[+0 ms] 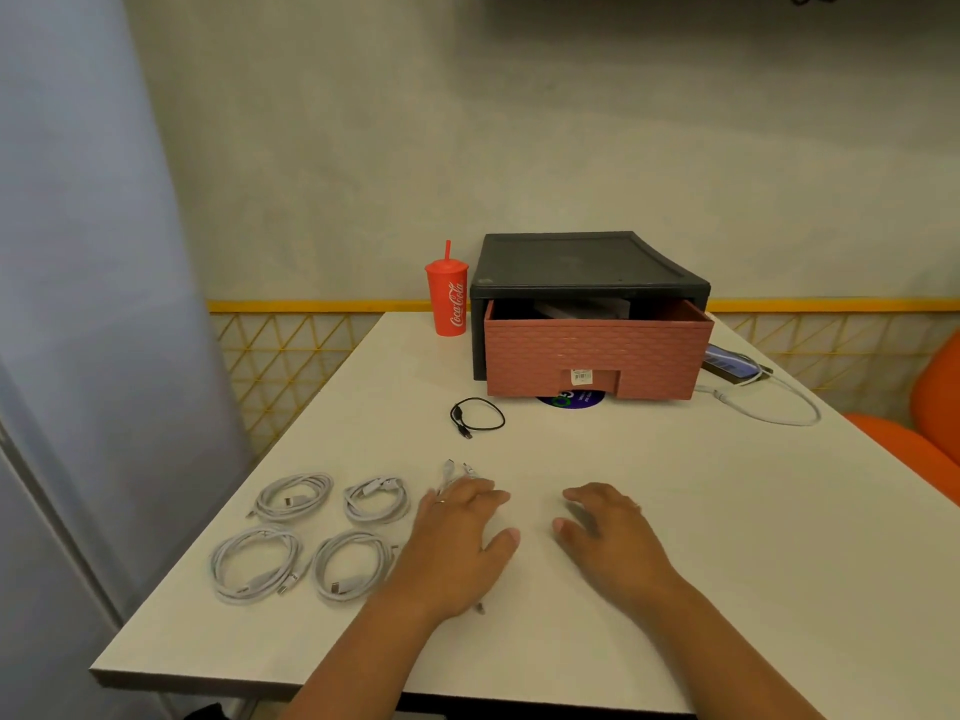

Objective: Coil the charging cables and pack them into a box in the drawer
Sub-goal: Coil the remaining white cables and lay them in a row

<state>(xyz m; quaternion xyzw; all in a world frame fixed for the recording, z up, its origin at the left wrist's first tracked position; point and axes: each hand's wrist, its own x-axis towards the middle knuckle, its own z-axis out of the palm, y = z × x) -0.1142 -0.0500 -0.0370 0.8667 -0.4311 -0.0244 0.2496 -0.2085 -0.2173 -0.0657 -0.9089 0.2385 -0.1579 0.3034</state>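
Several coiled white charging cables lie at the table's near left: two farther ones and two nearer ones. My left hand rests flat, palm down, over another white cable whose plugs poke out beyond the fingers. My right hand lies flat on the bare tabletop, holding nothing. A small coiled black cable lies in front of the drawer unit. Its pink drawer stands pulled partly out, with a dark box just visible inside.
A red lidded cup with a straw stands left of the drawer unit. A phone with a white cable plugged in lies to its right. An orange chair sits at the right table edge; a wall rises behind.
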